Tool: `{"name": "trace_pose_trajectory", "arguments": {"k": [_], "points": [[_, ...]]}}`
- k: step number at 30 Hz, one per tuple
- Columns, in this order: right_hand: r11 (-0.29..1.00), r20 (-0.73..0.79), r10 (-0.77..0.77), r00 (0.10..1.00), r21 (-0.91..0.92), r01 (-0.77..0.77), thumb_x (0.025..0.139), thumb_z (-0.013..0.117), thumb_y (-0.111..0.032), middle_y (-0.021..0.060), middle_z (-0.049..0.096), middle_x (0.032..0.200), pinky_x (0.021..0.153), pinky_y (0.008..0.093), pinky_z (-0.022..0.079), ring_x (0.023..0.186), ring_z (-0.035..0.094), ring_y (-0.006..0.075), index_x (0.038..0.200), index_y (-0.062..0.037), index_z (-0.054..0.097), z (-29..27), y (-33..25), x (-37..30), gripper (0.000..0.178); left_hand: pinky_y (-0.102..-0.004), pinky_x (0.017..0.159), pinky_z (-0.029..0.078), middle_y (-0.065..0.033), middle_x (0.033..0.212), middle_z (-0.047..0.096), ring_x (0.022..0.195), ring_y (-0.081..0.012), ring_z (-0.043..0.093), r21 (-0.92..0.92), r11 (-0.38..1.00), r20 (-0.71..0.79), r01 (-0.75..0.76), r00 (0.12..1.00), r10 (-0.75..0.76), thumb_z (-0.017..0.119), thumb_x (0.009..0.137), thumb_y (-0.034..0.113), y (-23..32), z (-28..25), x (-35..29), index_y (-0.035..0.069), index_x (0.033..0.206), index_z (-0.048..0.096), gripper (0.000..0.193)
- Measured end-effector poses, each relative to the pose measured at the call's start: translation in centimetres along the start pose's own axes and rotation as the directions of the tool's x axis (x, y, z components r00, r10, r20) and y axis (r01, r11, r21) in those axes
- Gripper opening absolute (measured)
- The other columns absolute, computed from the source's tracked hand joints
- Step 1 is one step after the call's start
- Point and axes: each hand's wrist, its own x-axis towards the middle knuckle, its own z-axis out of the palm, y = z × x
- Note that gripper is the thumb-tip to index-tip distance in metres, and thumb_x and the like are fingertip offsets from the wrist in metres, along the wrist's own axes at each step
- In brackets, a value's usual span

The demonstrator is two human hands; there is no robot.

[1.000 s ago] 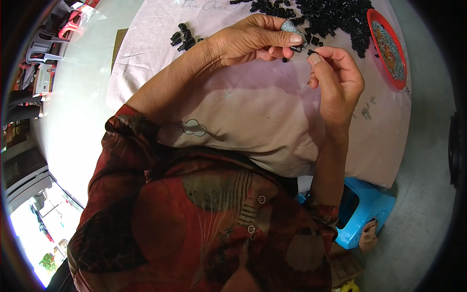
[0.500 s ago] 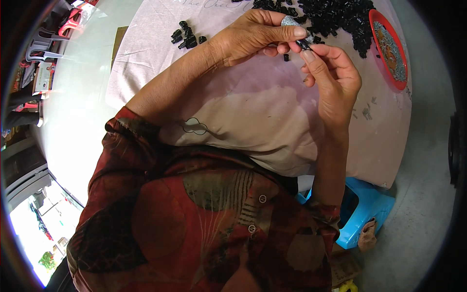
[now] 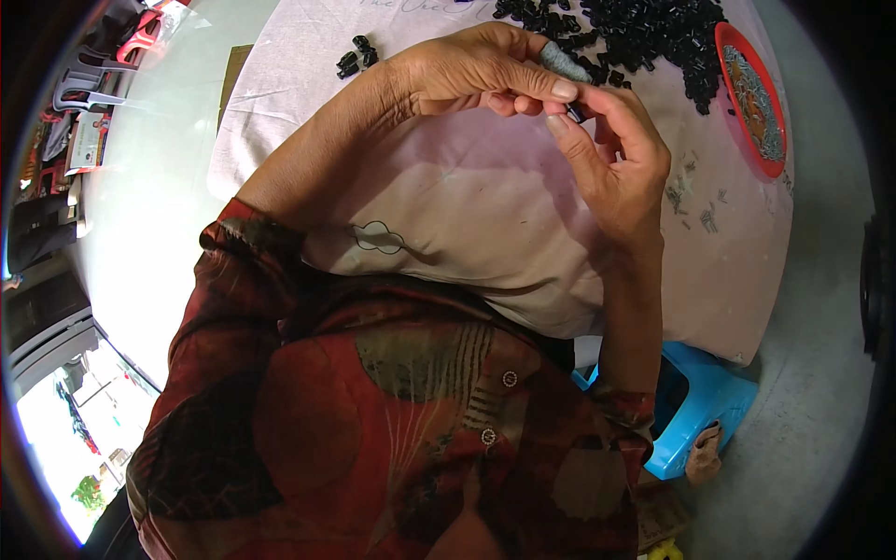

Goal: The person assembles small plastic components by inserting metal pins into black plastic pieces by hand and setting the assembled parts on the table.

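Over the far side of the table, both hands meet at a small black plastic part point(image 3: 575, 113). My left hand point(image 3: 481, 73) is closed, its thumb and fingers pinching at the part's upper end. Bent round its lower end are the thumb and index finger of my right hand point(image 3: 621, 154), also closed. The fingers cover most of the part. A grey speckled wrap point(image 3: 563, 62) shows at my left index finger; whether it is worn or held I cannot tell. Beyond the hands lies a large heap of similar black parts point(image 3: 644, 33).
A red dish point(image 3: 777, 168) of small grey pins stands at the table's right edge. Loose pins point(image 3: 707, 219) lie right of my right hand. A few black parts point(image 3: 357, 58) sit beyond my left forearm. A blue plastic stool point(image 3: 714, 401) stands below the table at right.
My right hand has moved slightly left and closer to my left hand, uncovering more loose pins. The black part is now more hidden by fingers. My left forearm covers some of the left-hand parts.
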Motion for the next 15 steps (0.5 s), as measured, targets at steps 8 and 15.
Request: {"name": "trace_pose_trajectory", "arguments": {"k": [8,15], "points": [[0.998,0.036,0.063,0.997,0.026,-0.064,0.084,0.073,0.0,0.0023,0.062,0.093,0.062,0.0197,0.041,0.073,0.05,0.0059,0.106,0.0058,0.066,0.5,0.2,-0.4,0.025,-0.0181,0.051,0.04,-0.0016,0.077,0.066,0.062,-0.0048,0.055,0.033,0.999,-0.208,-0.029,0.978,0.035,0.082,0.081,0.027,-0.9,0.8,-0.5,0.004,0.09,0.068,0.029],[0.948,0.062,0.146,0.987,0.275,-0.158,0.082,0.074,-0.004,0.0034,0.063,0.091,0.056,0.0205,0.042,0.067,0.051,0.0066,0.113,0.0023,0.068,0.9,0.5,-0.4,0.032,-0.0186,0.053,0.042,-0.0015,0.077,0.066,0.063,-0.0059,0.055,0.046,0.99,-0.175,-0.131,0.975,0.137,0.084,0.079,0.028,-1.5,-0.3,-0.3,0.005,0.091,0.068,0.03]]}}
